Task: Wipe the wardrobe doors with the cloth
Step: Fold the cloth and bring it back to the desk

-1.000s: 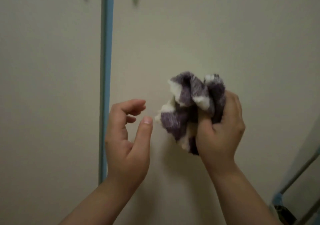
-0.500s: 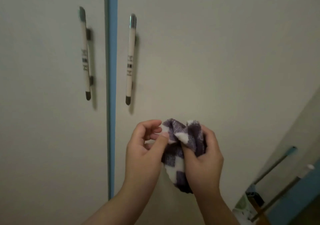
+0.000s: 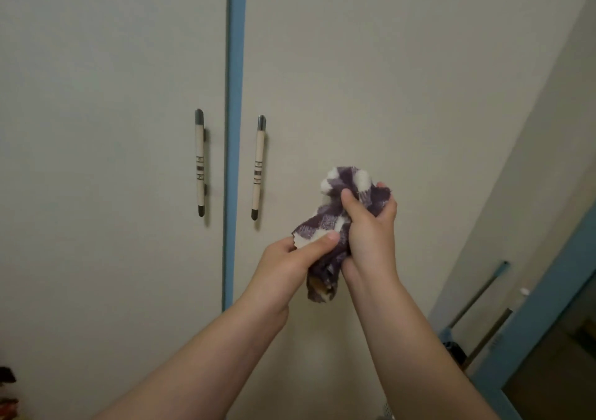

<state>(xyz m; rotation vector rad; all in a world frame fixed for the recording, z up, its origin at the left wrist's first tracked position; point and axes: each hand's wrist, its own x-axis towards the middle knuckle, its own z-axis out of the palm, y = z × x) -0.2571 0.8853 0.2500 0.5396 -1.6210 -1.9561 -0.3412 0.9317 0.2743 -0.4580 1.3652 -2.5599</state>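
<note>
A bunched purple-and-white checked cloth (image 3: 325, 222) hangs in front of the right wardrobe door (image 3: 387, 80). My right hand (image 3: 371, 226) grips its upper part, thumb over the fabric. My left hand (image 3: 290, 261) pinches a lower white corner between thumb and fingers. Both hands hold the cloth just off the door surface; I cannot tell if it touches. The left wardrobe door (image 3: 96, 129) is cream, like the right one. A blue vertical strip (image 3: 234, 129) separates them. Each door carries a pale bar handle, the left handle (image 3: 200, 163) and the right handle (image 3: 259, 168).
To the right, a cream wall (image 3: 548, 161) meets a blue-framed panel (image 3: 532, 332). Two long poles (image 3: 477, 293) lean there, with dark items at their foot. A few dark objects (image 3: 6, 387) show at the lower left edge.
My left hand, open and apart from the cloth a second ago, has closed on its lower corner. The view has tilted upward, bringing both handles lower into the picture.
</note>
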